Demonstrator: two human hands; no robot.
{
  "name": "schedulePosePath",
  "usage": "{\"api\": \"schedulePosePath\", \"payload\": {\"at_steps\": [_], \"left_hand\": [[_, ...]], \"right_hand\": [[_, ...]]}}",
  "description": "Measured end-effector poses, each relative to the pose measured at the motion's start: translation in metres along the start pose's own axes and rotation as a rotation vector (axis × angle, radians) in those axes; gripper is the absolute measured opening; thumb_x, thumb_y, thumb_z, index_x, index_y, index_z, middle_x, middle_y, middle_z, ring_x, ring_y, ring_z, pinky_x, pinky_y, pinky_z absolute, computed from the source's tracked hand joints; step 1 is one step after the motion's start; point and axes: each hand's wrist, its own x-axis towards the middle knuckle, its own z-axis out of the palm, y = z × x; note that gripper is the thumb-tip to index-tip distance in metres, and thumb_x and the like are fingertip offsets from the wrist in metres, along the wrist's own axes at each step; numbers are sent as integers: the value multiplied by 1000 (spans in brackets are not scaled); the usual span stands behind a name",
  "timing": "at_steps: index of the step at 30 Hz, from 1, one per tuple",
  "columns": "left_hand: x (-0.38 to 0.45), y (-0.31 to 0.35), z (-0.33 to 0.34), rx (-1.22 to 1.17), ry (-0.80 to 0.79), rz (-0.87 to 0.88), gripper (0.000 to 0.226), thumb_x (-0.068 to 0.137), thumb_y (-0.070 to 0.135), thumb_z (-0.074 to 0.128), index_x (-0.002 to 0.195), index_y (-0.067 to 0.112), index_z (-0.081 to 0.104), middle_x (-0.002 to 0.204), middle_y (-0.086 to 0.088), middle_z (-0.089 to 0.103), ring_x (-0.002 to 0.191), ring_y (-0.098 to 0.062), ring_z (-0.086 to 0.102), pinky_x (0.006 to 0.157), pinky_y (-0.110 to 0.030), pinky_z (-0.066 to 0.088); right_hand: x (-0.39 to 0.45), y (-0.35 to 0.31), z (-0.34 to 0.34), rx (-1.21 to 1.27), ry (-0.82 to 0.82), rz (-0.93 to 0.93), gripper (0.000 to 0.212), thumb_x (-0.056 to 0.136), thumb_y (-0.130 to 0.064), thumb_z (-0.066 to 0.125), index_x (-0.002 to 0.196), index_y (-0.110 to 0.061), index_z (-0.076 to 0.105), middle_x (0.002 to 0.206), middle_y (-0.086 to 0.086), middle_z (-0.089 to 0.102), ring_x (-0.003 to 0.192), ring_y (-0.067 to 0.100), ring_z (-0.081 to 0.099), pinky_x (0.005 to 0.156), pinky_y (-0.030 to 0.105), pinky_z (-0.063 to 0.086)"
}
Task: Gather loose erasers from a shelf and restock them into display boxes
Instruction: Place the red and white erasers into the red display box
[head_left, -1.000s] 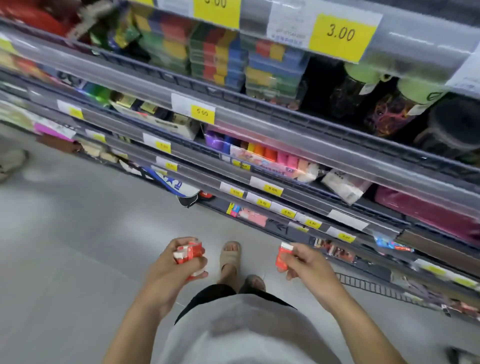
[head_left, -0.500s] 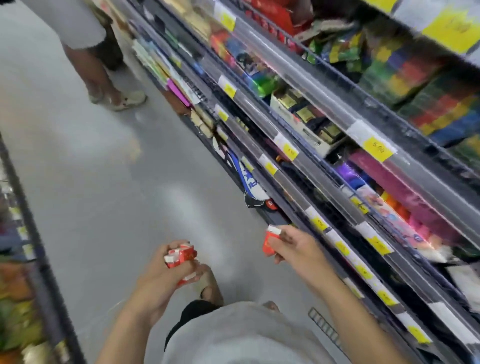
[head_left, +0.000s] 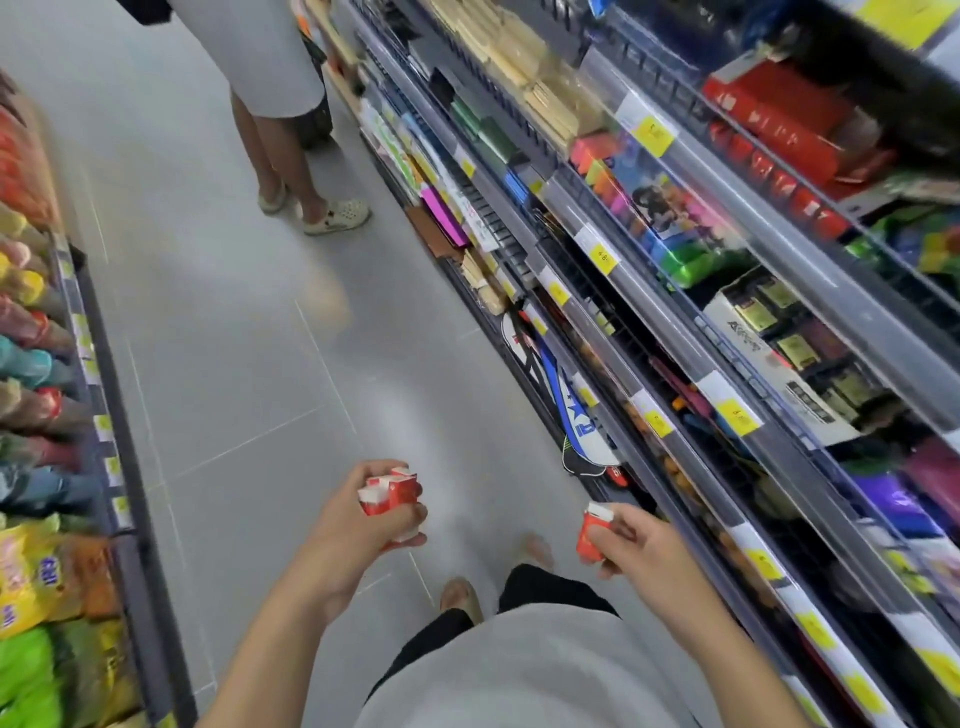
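My left hand (head_left: 358, 530) is closed around a bunch of small erasers in red-and-white sleeves (head_left: 390, 492), held over the grey aisle floor. My right hand (head_left: 639, 540) pinches a single red-and-white eraser (head_left: 592, 530) between thumb and fingers, close to the front rails of the lower shelves on the right. Both hands are held out in front of my waist, about a forearm's length apart. No display box for erasers can be picked out among the blurred shelf goods.
Stationery shelves (head_left: 675, 291) with yellow price tags run along the right. A rack of coloured packets (head_left: 31, 395) lines the left. Another person (head_left: 291, 130) in pale shoes stands ahead in the aisle. A blue-and-white racket bag (head_left: 566, 405) leans at the lowest shelf.
My view has swung left from facing the shelves to looking down the aisle, bringing the other person and the left rack into sight. Both hands keep the same hold on their erasers.
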Motion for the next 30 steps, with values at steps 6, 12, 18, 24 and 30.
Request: {"api": "schedulePosePath", "payload": {"at_steps": [6,12,18,24,30], "left_hand": [[57,52,-7,17,33,18,55,63,8,82,116,16,67,97,-4,76,81,-15,73,70,-32,63],[104,103,-10,15,106,12,51,64,5,81,112,19,71,95,-6,76,78,-14,72,68,-31,63],[157,166,-6,17,108,60,52,65,9,83,115,22,71,102,-6,76,85,-16,73,72,-32,63],[219,260,20,59,-32,174,47,62,11,86,100,35,75,101,-2,78,85,-15,75,72,-32,63],[275,365,72,188,-344,329,51,56,22,89,103,33,74,94,-2,77,79,-16,73,65,-29,60]], "right_hand": [[76,-47,10,-55,-30,-18,18,93,-13,64,83,-26,73,81,8,75,80,38,68,78,47,56],[164,-124,10,-49,-96,-93,15,93,-19,63,94,-29,74,83,0,75,66,14,66,65,21,53],[230,-208,3,5,-99,-219,20,95,-12,64,103,-28,73,87,4,75,70,13,65,71,34,53],[255,-274,-13,7,-3,-323,22,95,-16,64,104,-33,72,89,3,75,66,14,62,66,26,52],[244,-328,-35,142,247,-395,22,97,-12,64,110,-28,70,96,-4,76,72,3,67,66,16,51]]}}
